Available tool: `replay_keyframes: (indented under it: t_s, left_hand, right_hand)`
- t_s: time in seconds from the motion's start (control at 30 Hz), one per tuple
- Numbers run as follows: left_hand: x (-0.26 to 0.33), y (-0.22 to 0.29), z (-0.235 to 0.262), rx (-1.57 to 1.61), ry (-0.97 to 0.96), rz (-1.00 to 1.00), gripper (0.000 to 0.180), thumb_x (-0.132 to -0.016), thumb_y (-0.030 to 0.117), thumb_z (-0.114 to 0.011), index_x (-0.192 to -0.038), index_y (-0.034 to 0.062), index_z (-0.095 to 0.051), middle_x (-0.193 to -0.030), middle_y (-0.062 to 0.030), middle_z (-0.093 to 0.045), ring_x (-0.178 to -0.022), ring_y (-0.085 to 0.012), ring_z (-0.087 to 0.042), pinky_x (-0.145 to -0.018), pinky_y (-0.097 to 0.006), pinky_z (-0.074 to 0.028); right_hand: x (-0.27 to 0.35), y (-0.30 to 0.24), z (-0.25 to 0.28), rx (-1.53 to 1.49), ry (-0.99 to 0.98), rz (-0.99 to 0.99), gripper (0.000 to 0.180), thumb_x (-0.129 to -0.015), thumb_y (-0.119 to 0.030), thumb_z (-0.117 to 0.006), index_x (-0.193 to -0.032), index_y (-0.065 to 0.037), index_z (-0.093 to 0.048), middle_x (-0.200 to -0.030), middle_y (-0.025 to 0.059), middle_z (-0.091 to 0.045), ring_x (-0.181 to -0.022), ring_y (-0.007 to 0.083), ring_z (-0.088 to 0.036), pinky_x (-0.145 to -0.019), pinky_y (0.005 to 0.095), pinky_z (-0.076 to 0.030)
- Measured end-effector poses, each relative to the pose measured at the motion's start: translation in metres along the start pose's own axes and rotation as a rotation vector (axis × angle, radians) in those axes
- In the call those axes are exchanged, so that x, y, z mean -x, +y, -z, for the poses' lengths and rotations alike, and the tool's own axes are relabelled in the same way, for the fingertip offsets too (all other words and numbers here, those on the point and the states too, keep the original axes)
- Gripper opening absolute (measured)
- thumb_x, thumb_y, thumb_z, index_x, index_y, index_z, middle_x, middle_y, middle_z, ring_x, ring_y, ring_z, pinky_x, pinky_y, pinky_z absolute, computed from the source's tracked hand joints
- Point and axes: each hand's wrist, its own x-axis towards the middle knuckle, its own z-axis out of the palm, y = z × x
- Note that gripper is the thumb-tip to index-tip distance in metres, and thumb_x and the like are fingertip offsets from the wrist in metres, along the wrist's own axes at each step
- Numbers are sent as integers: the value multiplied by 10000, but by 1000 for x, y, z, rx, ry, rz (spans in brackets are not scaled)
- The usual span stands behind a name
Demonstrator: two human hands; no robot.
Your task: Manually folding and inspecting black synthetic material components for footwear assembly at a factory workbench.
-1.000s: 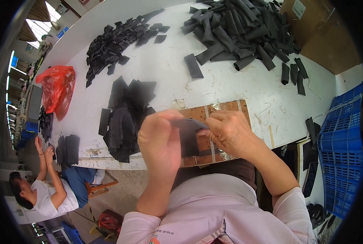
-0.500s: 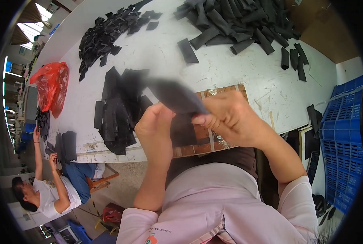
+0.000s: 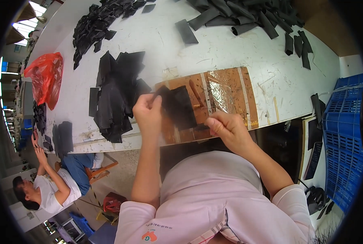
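My left hand [image 3: 148,113] pinches the upper left edge of a flat black fabric piece [image 3: 180,106], which is blurred by motion. Under the piece lies a brown cardboard sheet [image 3: 244,95] with tape strips and a shiny patch. Close to the piece's lower right corner, my right hand [image 3: 229,127] is closed, thumb over curled fingers. What it grips, if anything, cannot be made out. A thin brown stick [image 3: 195,92] rests on the cardboard between the hands. Left of my left hand is a loose stack of similar black pieces [image 3: 114,99].
Small black scraps [image 3: 96,30] and rolled black tubes [image 3: 246,16] are heaped on the far side of the white table [image 3: 149,44]. A red plastic bag [image 3: 47,79] sits at left, blue crates [image 3: 342,142] at right. Another person [image 3: 53,183] works at far left.
My hands have moved apart; the right has let go of the black piece, which the left has lowered over the cardboard. The stick and shiny patch now show. The whole view has shifted slightly.
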Motion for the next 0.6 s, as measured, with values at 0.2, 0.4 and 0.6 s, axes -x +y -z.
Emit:
replay_keyframes:
  t_s: [0.2,0.4,0.6]
  left_hand:
    - [40,49,24,882,-122,388,120,-828,52,-532,-948,37,-535,-919,-65,-596,-799,-127,-570,-675,-258,-479]
    - [97,49,3,1036,-162,551,250,-858,59,-477,-1106,27,-475,-983,-87,-583,-837,-172,-579,-724,-286,-478]
    - [106,41,-1,658,-227,677,173,-849,85,-498,-1007,18,-485,-898,-68,-565,-747,-144,-550,-655,-258,-456]
  right_hand:
    - [12,7,-35,-399,-153,-7,349,-824,-274,-592,-1028,2,-523,-776,21,-553,-666,99,-511,-620,224,-438]
    - [-1,-12,-45,-960,-65,-158,193,-787,-175,-645,-849,-1,-589,-699,-1,-564,-615,63,-488,-594,221,-456]
    - [3,-10,-32,-439,165,49,89,-752,-71,-647,-796,-3,-609,-677,19,-566,-564,118,-516,-466,268,-407]
